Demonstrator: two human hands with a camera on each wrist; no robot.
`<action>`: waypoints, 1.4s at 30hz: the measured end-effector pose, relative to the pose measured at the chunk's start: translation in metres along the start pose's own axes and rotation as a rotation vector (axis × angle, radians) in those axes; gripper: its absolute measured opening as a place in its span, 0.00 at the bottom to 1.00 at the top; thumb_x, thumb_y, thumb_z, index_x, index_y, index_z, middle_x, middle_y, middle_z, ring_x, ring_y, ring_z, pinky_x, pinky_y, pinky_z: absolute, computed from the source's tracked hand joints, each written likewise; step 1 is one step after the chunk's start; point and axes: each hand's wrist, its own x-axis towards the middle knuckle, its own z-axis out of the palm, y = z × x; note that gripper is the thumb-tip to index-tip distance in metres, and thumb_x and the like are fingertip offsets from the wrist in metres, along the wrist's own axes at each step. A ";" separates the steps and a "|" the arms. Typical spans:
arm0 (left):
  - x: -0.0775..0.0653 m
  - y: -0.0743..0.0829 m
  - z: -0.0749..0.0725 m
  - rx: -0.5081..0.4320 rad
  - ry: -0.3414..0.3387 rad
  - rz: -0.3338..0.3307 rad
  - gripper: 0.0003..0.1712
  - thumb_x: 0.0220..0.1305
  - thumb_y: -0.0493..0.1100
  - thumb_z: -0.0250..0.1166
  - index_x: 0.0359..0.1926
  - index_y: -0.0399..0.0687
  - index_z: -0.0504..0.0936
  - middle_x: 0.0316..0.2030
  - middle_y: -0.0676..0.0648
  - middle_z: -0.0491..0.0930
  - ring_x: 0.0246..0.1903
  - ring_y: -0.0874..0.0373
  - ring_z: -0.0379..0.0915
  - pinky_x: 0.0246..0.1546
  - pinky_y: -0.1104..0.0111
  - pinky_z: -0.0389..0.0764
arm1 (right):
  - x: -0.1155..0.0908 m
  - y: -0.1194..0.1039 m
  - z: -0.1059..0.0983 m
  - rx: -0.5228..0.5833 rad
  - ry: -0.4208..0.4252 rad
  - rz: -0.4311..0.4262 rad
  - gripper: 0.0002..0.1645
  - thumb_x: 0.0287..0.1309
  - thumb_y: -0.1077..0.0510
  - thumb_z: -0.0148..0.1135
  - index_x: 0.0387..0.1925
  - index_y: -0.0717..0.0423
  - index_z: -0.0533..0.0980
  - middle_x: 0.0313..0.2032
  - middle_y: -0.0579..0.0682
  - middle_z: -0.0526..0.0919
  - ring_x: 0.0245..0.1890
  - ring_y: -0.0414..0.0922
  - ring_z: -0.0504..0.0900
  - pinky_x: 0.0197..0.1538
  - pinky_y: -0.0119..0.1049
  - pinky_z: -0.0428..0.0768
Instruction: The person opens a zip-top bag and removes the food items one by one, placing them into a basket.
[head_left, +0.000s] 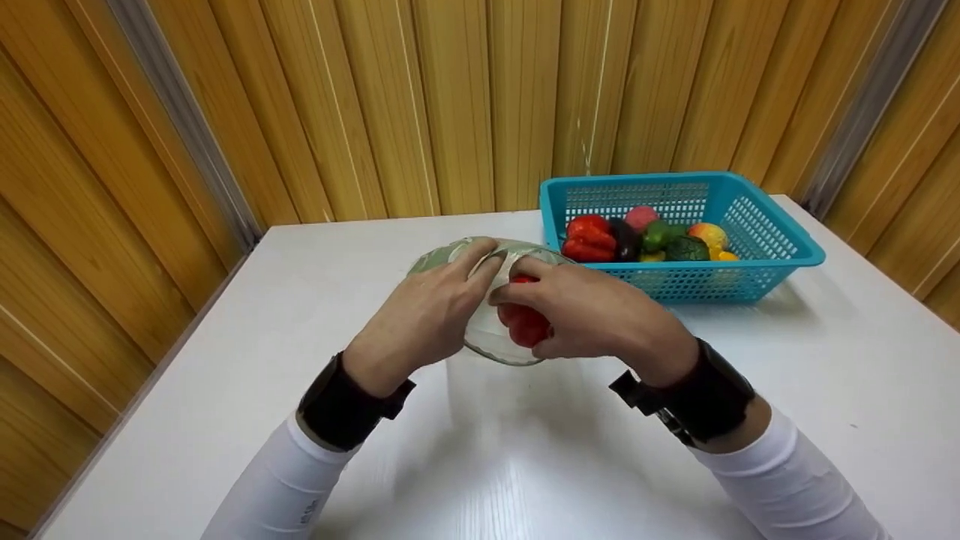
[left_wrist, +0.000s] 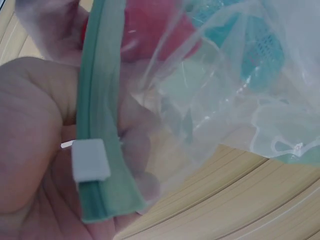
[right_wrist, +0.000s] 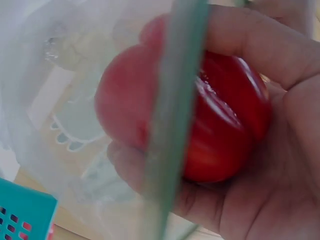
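My left hand [head_left: 427,315] grips a clear zip bag [head_left: 491,341] by its opening, thumb on one side of the green zip strip [left_wrist: 102,85] and fingers on the other. A white slider [left_wrist: 91,160] sits near the end of that strip. My right hand [head_left: 592,307] holds a red bell pepper [right_wrist: 225,130], its fingers and thumb curled round the lobed sides. In the right wrist view the strip crosses in front of the pepper, and the part beyond it shows through the film. Pale green print marks the bag.
A blue plastic basket [head_left: 806,251] stands at the back right of the white table [head_left: 315,300]. Inside lie another red pepper [head_left: 589,238], a dark eggplant [head_left: 625,240] and several other fruits and vegetables. Wood-look panels [head_left: 450,105] rise behind the table and at both sides.
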 end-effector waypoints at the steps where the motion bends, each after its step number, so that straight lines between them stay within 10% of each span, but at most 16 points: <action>1: 0.001 -0.001 0.001 -0.005 -0.005 -0.001 0.45 0.46 0.34 0.75 0.67 0.45 0.69 0.67 0.46 0.66 0.55 0.50 0.76 0.46 0.57 0.84 | -0.003 0.000 -0.003 0.003 0.012 0.001 0.37 0.41 0.55 0.82 0.56 0.39 0.78 0.52 0.45 0.75 0.51 0.45 0.78 0.46 0.40 0.83; 16: 0.005 -0.004 0.006 -0.021 -0.008 0.002 0.47 0.44 0.35 0.79 0.66 0.45 0.69 0.67 0.47 0.66 0.55 0.48 0.76 0.44 0.57 0.85 | -0.041 0.019 -0.048 0.061 0.194 0.005 0.42 0.43 0.57 0.81 0.63 0.41 0.75 0.59 0.50 0.73 0.57 0.52 0.76 0.49 0.47 0.85; 42: -0.002 -0.005 0.003 -0.008 -0.020 -0.005 0.47 0.44 0.34 0.79 0.67 0.44 0.70 0.67 0.45 0.66 0.52 0.45 0.78 0.44 0.56 0.85 | -0.076 0.189 -0.029 0.127 0.346 0.635 0.47 0.58 0.47 0.70 0.75 0.40 0.59 0.68 0.66 0.58 0.60 0.73 0.64 0.53 0.71 0.74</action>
